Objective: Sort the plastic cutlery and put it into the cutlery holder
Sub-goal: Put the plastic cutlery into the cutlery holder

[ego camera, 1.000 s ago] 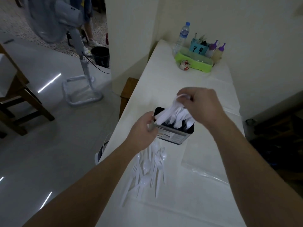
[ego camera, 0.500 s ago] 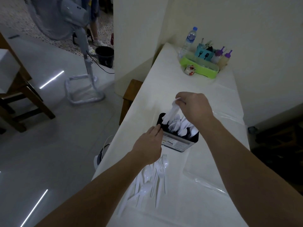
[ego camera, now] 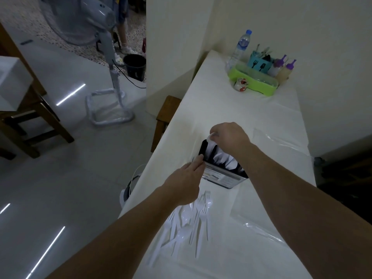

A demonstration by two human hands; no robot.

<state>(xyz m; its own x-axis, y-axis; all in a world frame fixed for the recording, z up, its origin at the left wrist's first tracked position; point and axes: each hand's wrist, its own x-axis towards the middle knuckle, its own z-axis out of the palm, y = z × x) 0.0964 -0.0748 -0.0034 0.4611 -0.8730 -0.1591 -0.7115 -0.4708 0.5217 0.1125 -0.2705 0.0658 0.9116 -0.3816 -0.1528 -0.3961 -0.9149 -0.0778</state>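
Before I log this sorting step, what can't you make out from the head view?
- The holder: dividers and contents largely hidden by the right hand and darkness.
- The white piece in the right hand's grip: fork or spoon, fingers cover it.
- The left hand: fingertips at the holder's corner; contact unclear.
- The loose cutlery: overlapping white on white tablecloth, uncountable.
- The holder's label: too small.

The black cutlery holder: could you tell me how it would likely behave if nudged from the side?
The holder looks tall for its base, so it could tip. The left hand rests straight fingers against its side, perhaps steadying it. Its load of white cutlery looks light, and the plastic-covered table may let it slide.
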